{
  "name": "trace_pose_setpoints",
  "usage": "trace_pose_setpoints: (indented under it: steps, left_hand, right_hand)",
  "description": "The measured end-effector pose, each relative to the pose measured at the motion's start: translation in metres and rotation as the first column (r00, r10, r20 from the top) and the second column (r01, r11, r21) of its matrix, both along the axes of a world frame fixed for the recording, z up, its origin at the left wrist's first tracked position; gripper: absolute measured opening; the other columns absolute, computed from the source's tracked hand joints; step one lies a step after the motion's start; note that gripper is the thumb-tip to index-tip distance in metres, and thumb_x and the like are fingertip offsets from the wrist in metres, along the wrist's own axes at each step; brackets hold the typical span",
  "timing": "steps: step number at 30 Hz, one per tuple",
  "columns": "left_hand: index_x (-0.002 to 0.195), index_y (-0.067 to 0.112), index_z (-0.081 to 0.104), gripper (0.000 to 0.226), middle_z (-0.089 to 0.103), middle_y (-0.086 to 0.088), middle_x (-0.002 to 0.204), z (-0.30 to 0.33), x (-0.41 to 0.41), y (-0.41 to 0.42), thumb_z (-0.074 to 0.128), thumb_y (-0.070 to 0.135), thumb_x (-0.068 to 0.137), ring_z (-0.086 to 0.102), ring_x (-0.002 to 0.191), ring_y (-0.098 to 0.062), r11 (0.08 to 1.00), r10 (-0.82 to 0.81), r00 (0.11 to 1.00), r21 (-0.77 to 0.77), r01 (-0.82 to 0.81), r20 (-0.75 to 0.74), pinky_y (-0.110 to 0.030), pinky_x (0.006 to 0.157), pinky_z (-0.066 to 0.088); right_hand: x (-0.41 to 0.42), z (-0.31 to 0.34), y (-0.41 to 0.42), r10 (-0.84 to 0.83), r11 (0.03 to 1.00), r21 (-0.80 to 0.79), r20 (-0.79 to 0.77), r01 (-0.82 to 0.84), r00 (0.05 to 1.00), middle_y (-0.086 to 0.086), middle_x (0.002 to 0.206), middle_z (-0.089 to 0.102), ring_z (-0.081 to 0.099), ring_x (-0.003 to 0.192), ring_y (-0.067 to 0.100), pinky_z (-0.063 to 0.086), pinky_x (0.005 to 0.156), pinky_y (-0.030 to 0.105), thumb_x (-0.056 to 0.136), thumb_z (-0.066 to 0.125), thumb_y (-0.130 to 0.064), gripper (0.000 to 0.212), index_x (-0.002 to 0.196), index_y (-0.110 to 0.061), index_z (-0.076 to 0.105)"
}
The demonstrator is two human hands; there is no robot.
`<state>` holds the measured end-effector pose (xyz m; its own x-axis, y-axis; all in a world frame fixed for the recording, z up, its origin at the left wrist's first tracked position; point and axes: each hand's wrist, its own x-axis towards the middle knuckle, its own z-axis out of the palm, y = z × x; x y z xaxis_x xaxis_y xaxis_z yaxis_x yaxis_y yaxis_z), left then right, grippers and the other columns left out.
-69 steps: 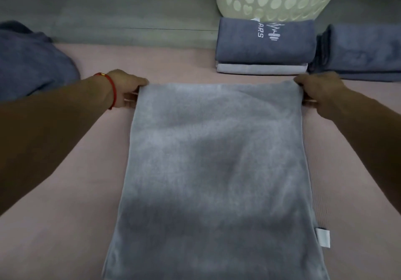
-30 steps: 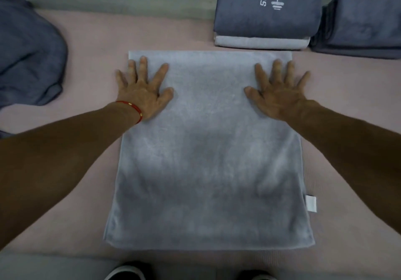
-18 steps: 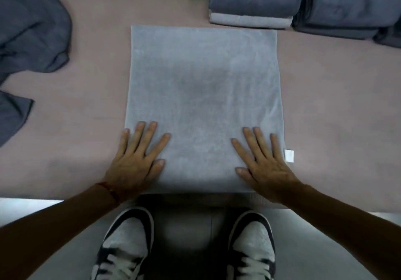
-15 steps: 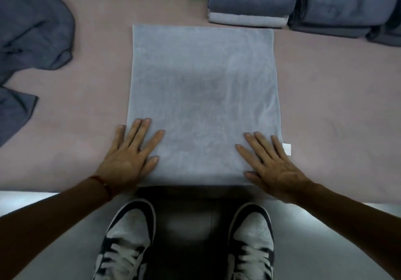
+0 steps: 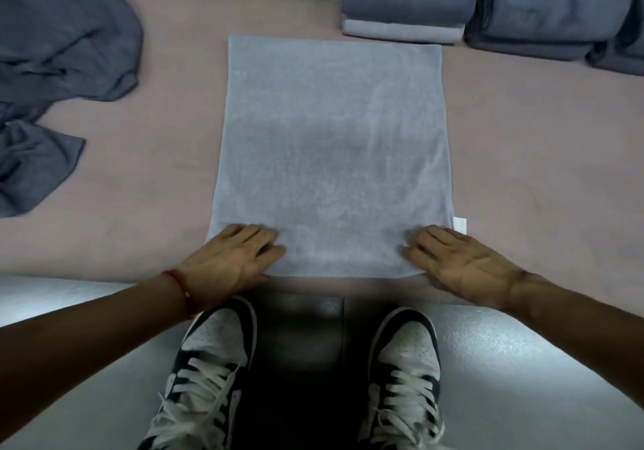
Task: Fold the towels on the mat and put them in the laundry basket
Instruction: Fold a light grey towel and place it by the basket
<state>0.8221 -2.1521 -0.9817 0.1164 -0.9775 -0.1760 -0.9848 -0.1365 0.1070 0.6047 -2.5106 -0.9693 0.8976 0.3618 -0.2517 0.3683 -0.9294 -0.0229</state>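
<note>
The dark towel pile (image 5: 52, 66) at upper left is cut off by the edge. The folded towels (image 5: 557, 13) at upper right are too

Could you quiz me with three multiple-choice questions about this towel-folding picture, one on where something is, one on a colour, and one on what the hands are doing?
1. Where does the small white tag sit on the light grey towel?
A. on its right edge, near the person
B. on its far left corner
C. in its middle

2. What colour is the mat under the towel?
A. green
B. pale pink
C. black

3. What are the two hands doing?
A. lifting the towel into the air
B. resting on the towel's near corners
C. hanging away from the towel

Answers:
1. A, the tag pokes out of the right edge just beyond the right hand.
2. B, pink mat shows on both sides of the towel.
3. B, the left hand and the right hand each lie on a near corner, with the towel flat on the mat.
</note>
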Motion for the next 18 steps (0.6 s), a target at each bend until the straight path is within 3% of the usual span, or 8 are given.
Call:
trace_pose_setpoints:
  steps: [2,4,6,8,11,13,15,18]
  left_hand:
    - [0.129,0.01,0.059,0.046,0.058,-0.019,0.129,0.0,-0.004,-0.002,0.062,0.029,0.087,0.06,0.115,-0.035,1.0,0.012,0.999,0.005,-0.012,0.031,-0.046,0.093,0.053]
    - [0.129,0.009,0.06,0.049,0.058,-0.019,0.13,0.001,-0.007,-0.003,0.055,0.022,0.082,0.059,0.115,-0.035,0.998,0.053,0.997,0.022,-0.055,0.054,-0.045,0.092,0.052]
    - [0.129,0.009,0.059,0.054,0.057,-0.017,0.13,0.004,-0.009,-0.003,0.047,0.022,0.078,0.057,0.113,-0.034,0.995,0.093,0.994,0.038,-0.096,0.061,-0.045,0.089,0.05]
    - [0.124,0.012,0.058,0.049,0.058,-0.012,0.123,0.009,-0.007,-0.002,0.047,0.026,0.078,0.057,0.105,-0.032,0.987,0.159,0.986,0.026,-0.16,0.04,-0.044,0.084,0.048]
    - [0.115,0.019,0.062,0.048,0.066,-0.004,0.109,0.012,0.011,0.006,0.042,0.031,0.073,0.062,0.094,-0.029,0.93,0.361,0.923,-0.019,-0.367,-0.133,-0.04,0.078,0.048]
    - [0.108,0.023,0.068,0.034,0.072,0.003,0.1,0.019,0.029,0.011,0.051,0.032,0.079,0.067,0.089,-0.021,0.801,0.551,0.762,-0.04,-0.597,-0.34,-0.031,0.078,0.05]
    - [0.096,0.022,0.071,0.011,0.072,0.013,0.082,0.027,0.048,0.011,0.07,0.023,0.085,0.063,0.071,-0.001,0.592,0.667,0.502,-0.017,-0.805,-0.551,-0.014,0.068,0.046]
    - [0.093,0.016,0.07,0.007,0.067,0.011,0.072,0.033,0.067,0.005,0.075,0.018,0.088,0.055,0.059,0.004,0.362,0.614,0.211,0.034,-0.932,-0.761,-0.009,0.059,0.044]
  right_hand:
    - [0.002,0.002,-0.003,-0.032,0.998,0.054,0.054,0.029,0.998,0.009,0.12,0.06,0.059,0.105,0.027,0.056,0.087,0.038,0.079,0.073,-0.013,0.051,0.128,-0.013,0.057]
    - [0.008,0.007,-0.003,-0.23,0.957,0.204,0.092,0.207,0.969,0.002,0.096,0.064,0.063,0.084,0.024,0.057,0.072,0.036,0.086,0.058,-0.028,0.025,0.109,-0.021,0.058]
    - [0.019,0.013,-0.004,-0.528,0.793,0.363,0.008,0.489,0.85,0.0,0.082,0.065,0.064,0.073,0.025,0.053,0.065,0.032,0.089,0.051,-0.034,0.019,0.098,-0.02,0.061]
    - [0.03,0.016,-0.01,-0.739,0.553,0.464,-0.112,0.692,0.665,0.0,0.079,0.067,0.064,0.07,0.019,0.05,0.065,0.026,0.092,0.061,-0.025,0.008,0.095,-0.02,0.066]
    - [0.045,0.016,-0.024,-0.844,0.304,0.559,-0.218,0.772,0.49,-0.003,0.087,0.071,0.064,0.078,0.005,0.045,0.066,0.007,0.09,0.07,-0.018,0.007,0.097,-0.022,0.071]
    - [0.051,0.014,-0.034,-0.86,0.127,0.614,-0.323,0.779,0.395,-0.003,0.092,0.073,0.068,0.082,0.011,0.051,0.07,0.016,0.091,0.073,-0.027,0.011,0.1,-0.021,0.073]
    - [0.057,0.015,-0.041,-0.847,-0.02,0.655,-0.412,0.755,0.336,-0.003,0.095,0.074,0.07,0.086,0.013,0.053,0.07,0.021,0.093,0.071,-0.036,0.017,0.101,-0.021,0.072]
    - [0.064,0.023,-0.043,-0.846,-0.03,0.666,-0.414,0.745,0.336,-0.006,0.095,0.07,0.066,0.083,0.007,0.048,0.064,0.018,0.099,0.06,-0.041,0.025,0.105,-0.017,0.064]
